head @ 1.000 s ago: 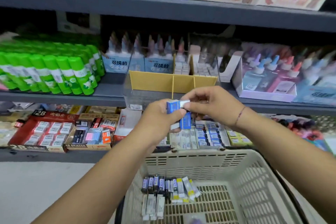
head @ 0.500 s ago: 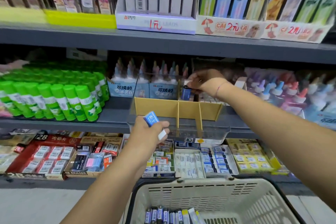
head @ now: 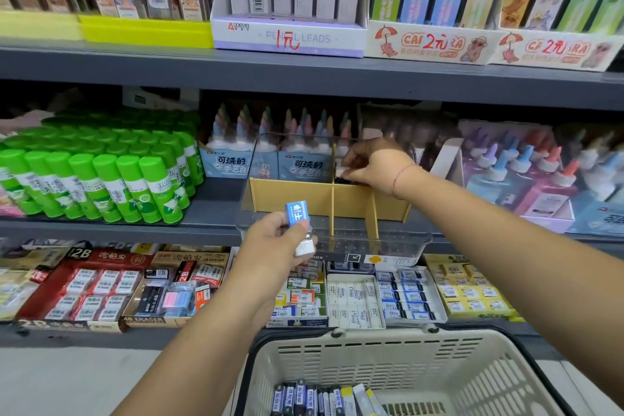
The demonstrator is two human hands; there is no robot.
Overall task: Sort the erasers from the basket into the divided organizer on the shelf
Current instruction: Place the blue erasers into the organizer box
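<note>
Left hand (head: 274, 241) is up at the centre of the frame, fingers and thumb curled round a blue-sleeved eraser (head: 298, 217) held upright, its white end poking out below the thumb, just in front of the divided organizer (head: 293, 195); right hand (head: 375, 164) reaches over from the right into the organizer's rear section, just right of the middle partition, fingertips pinching a second eraser (head: 344, 171) of which only a white end and a dark edge show; whether that one touches the organizer's floor I cannot tell; the organizer is a clear box with tan card partitions, standing on the middle shelf (head: 216, 223) at centre frame; green glue sticks (head: 101, 179) crowd the shelf to its left; the basket (head: 371, 361) sits at the bottom of the frame, with a row of erasers (head: 324, 398) lying at its lower edge; boxed erasers (head: 358, 297) fill the shelf below the organizer.
</note>
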